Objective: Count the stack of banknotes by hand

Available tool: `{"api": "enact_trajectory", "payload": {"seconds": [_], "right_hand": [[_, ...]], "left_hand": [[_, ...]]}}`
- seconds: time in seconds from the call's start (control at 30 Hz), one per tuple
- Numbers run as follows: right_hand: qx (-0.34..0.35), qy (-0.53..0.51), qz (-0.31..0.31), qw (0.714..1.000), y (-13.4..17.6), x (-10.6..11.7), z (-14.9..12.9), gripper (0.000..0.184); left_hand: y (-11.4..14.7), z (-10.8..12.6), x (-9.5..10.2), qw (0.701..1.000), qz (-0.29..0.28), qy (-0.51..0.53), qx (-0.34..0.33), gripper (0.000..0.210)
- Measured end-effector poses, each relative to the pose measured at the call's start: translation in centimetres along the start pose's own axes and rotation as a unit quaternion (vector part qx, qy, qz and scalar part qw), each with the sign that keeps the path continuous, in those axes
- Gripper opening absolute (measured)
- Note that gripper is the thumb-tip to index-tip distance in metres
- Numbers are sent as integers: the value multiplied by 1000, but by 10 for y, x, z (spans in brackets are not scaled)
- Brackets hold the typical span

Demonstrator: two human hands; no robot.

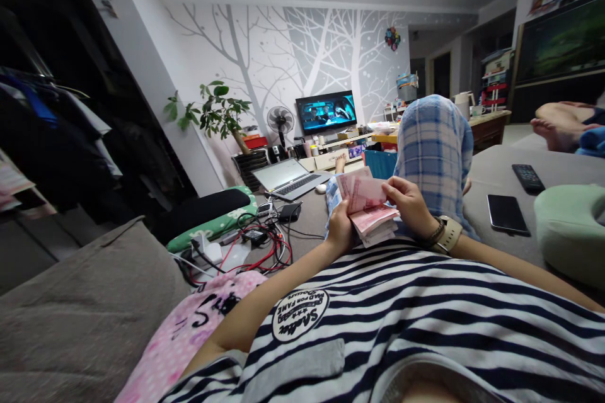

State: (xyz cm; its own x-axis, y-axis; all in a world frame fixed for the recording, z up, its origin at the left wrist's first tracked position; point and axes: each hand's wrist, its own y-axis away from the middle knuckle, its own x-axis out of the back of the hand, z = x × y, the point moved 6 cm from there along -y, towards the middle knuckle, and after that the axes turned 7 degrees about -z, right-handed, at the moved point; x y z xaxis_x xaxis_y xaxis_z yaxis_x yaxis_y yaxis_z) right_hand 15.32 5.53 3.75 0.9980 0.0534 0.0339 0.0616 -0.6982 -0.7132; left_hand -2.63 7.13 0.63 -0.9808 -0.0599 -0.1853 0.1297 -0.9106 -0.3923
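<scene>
A stack of reddish-pink banknotes (pixel 375 219) is held over my lap, just in front of my striped shirt. My left hand (pixel 339 227) is closed around the left side of the stack, with its thumb against the notes. My right hand (pixel 411 204) pinches the right edge of a raised banknote (pixel 371 192), its fingers closed. Some notes fan up and away from the rest. A pale watch and a dark bracelet circle my right wrist. Behind the notes rises my bent knee (pixel 432 138) in blue plaid trousers.
On the sofa to the left are an open laptop (pixel 293 179), a white mouse (pixel 321 189) and tangled cables (pixel 269 239). To the right lie a phone (pixel 507 214), a remote control (pixel 527 177) and a green neck pillow (pixel 567 220). Another person's foot (pixel 548 129) shows at far right.
</scene>
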Motion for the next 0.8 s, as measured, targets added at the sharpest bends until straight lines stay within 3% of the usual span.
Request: {"api": "enact_trajectory", "payload": {"seconds": [0.13,0.63,0.8], "right_hand": [[9,-7,-25,1000,2,-3,-4,47],[8,-11,-35,999,2,-4,-5,48],[6,-13,-33,999,2,-3,-8,49]], "left_hand": [[5,5,-3,999,-14,34,35,26],[18,30,-5,999,-24,-30,21,29],[14,25,-4,999,-14,-26,18,26]]}}
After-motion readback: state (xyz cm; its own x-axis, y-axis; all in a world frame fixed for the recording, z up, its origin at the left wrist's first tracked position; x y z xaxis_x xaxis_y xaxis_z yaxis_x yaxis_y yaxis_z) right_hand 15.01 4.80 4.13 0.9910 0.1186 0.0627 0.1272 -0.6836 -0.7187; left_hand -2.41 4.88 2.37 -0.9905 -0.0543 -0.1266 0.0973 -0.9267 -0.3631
